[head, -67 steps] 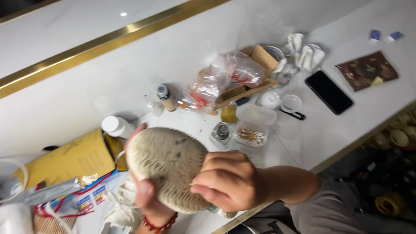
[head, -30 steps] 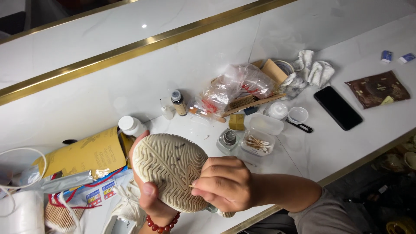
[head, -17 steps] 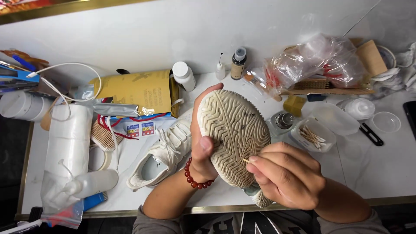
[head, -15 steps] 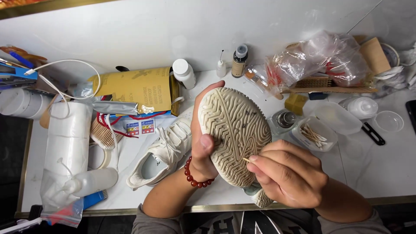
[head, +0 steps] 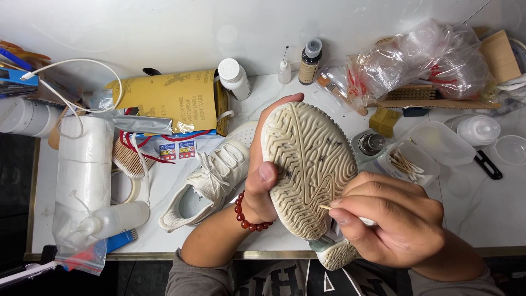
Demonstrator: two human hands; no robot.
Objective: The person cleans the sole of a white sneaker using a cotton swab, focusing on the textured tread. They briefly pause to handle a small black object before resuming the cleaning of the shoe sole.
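My left hand point(head: 262, 181), with a red bead bracelet at the wrist, grips a cream sneaker point(head: 309, 164) turned sole-up, thumb pressed on the grooved tread. Small dark specks sit in the grooves. My right hand point(head: 392, 219) pinches a thin wooden toothpick point(head: 324, 208) whose tip touches the tread near the heel end. The matching cream sneaker point(head: 205, 183) lies on the white table to the left, opening upward, laces loose.
A clear box of cotton swabs point(head: 408, 161), a small glass jar point(head: 371, 144), a yellow envelope point(head: 167, 101), a white bottle point(head: 234, 78), a dark dropper bottle point(head: 309, 60), a plastic bag point(head: 424, 57), a paper roll point(head: 85, 164) and a squeeze bottle point(head: 112, 219) crowd the table point(head: 482, 203).
The view swung from slanted to looking straight down, revealing the table's left side and the second sneaker. Both hands keep hold of the shoe and toothpick; the toothpick tip sits further toward the heel.
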